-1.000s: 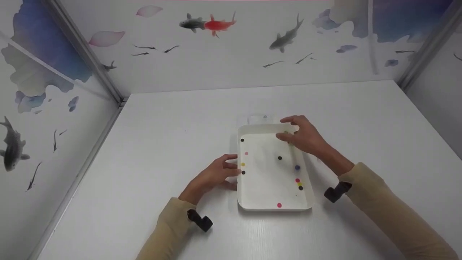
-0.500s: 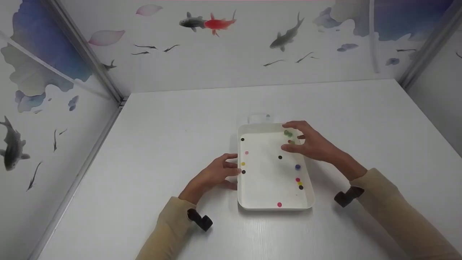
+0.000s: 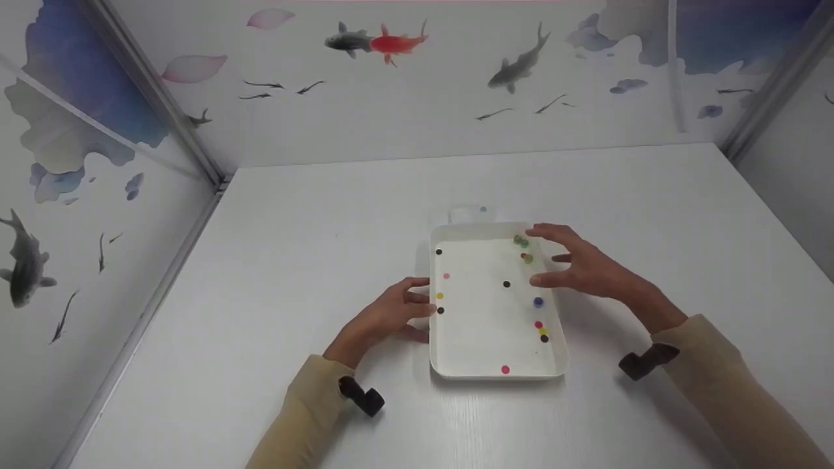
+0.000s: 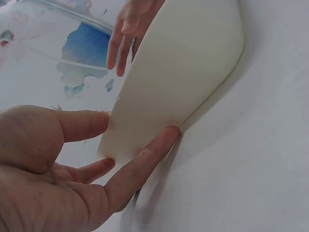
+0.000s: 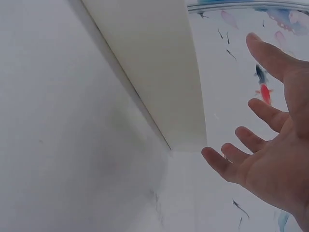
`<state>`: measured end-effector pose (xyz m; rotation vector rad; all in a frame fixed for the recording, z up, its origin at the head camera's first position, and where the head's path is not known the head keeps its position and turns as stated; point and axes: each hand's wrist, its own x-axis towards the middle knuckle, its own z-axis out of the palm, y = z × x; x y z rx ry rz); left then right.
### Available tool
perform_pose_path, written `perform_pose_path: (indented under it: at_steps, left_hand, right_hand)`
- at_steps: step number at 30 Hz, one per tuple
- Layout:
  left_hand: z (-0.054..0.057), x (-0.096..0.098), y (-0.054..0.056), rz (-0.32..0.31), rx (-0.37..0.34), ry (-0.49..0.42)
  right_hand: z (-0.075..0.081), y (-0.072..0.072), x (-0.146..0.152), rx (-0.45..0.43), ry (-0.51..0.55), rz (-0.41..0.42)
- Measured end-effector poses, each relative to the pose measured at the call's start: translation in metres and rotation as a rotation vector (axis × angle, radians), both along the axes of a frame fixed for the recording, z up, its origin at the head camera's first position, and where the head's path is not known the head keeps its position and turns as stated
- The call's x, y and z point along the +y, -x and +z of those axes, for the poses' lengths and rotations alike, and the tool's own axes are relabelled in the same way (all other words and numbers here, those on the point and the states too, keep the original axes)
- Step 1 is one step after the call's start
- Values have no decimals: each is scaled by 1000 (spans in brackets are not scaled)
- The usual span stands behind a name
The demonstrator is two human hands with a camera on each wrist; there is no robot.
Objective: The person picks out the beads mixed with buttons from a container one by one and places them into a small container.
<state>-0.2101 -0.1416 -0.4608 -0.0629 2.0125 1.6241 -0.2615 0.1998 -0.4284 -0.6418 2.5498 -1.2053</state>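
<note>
A white rectangular tray (image 3: 472, 339) holds several small round beads in different colours. My left hand (image 3: 388, 311) touches the tray's left side; in the left wrist view its thumb (image 4: 87, 124) meets the rim and a straight finger (image 4: 145, 162) lies against the outer wall. Around the tray's upper right side is my right hand (image 3: 586, 264), fingers spread and holding nothing. Near its fingertips are green beads (image 3: 520, 241). A dark blue bead (image 3: 538, 301) lies below that hand, and a black bead (image 3: 507, 284) lies near the middle.
Behind the tray stands a clear container (image 3: 464, 213), with a small pale bluish bead (image 3: 483, 210) at it. The white table (image 3: 313, 241) is bordered by panels printed with fish. A pink-red bead (image 3: 505, 369) lies at the tray's near wall.
My right hand has drawn back from the tray's upper right corner, moving right and slightly toward me, uncovering the green beads. The left hand and the tray stay in place.
</note>
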Motion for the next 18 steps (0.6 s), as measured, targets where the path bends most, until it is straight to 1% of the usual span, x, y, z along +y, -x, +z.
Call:
perform_pose_path:
  at_steps: [5,12,18]
  left_hand:
    - [-1,0,0,3,2,-7]
    - [-1,0,0,-5,4,-12]
    - [1,-2,-2,-21,16,-42]
  right_hand:
    - [-5,-1,9,-39,15,82]
    - [-11,-4,18,-85,-1,102]
    - [-18,-4,25,-104,43,157]
